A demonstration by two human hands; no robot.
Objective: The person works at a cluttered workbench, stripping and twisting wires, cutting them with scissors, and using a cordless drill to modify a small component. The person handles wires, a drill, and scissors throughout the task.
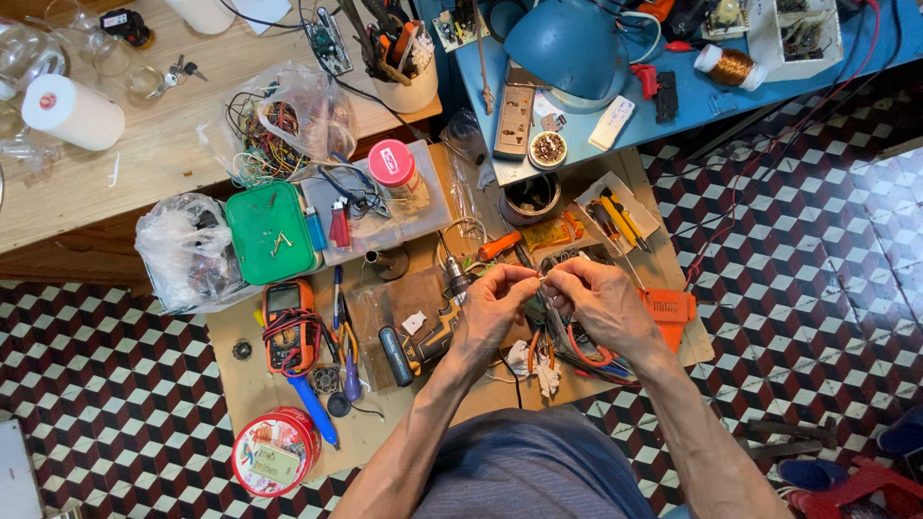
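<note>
A thin pale wire (541,279) is being pinched between the fingertips of the left hand (492,306) and the right hand (604,300), both closed on it, above the middle of the low wooden board (385,423), near the orange multimeter (288,325) and cordless drill (428,332).

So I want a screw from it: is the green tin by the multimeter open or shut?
Shut: the green tin lies with its lid flat, small bits resting on top.

Pinched wire (541,280) too small.
</note>
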